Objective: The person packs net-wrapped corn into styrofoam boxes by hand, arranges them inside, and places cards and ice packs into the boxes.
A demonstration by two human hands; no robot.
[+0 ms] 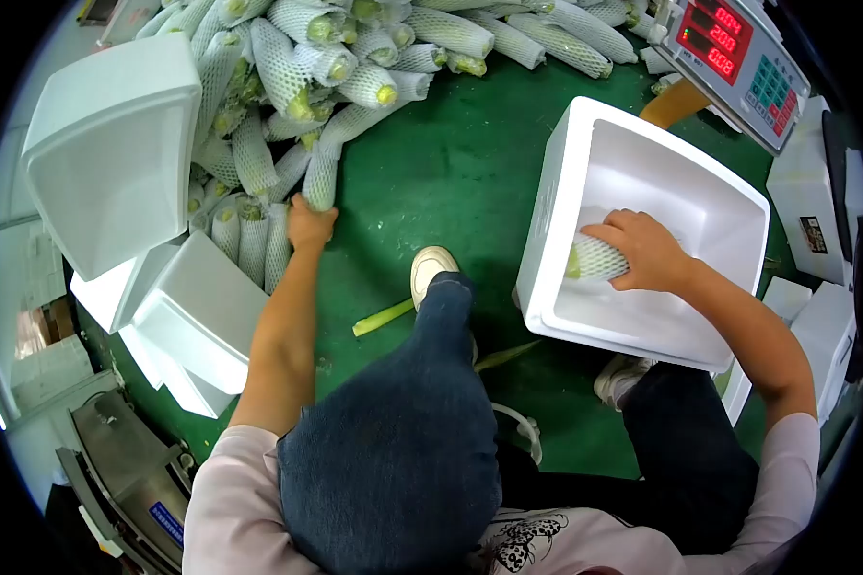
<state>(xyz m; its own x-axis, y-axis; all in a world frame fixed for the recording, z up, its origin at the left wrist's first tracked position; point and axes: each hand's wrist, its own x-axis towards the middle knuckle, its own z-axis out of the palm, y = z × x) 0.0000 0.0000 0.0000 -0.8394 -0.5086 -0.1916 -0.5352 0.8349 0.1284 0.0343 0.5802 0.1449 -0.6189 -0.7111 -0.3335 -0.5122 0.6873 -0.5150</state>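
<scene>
My right hand [648,251] reaches into a white foam box [558,206] and is closed over an ear of corn [599,260] in a white foam net. The corn's greenish-yellow end points left, and part of it is hidden under my fingers. My left hand [311,225] is at the edge of a heap of netted corn ears [288,72]. Its fingers are wrapped round the lower end of another netted ear of corn [322,175].
Stacked white foam boxes [115,144] stand on the left. A scale display [734,67] with red digits rises behind the box on the right. Green husk pieces [384,318] lie on the green floor [431,172] near my shoe [433,268]. More white boxes [805,192] stand far right.
</scene>
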